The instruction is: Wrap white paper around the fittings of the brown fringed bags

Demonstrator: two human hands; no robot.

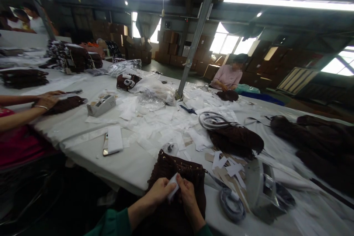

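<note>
A dark brown fringed bag [190,167] with metal eyelets along its top lies at the table's near edge, below my hands. Between my fingers is a small white piece of paper [173,186]. My left hand [159,193] pinches it from the left, thumb on top. From the right, my right hand [186,191] grips its other side with fingers curled. Both hands sit close together over the bag's front. What lies under the fingers is hidden.
To the right stand a grey tape dispenser [261,188] and a tape roll [232,204]. Paper strips [228,169] and another brown bag [235,138] lie beyond. A phone [105,143] is at left. Co-workers' hands [48,101] work at far left; a person [228,75] sits across. A metal post [193,44] rises mid-table.
</note>
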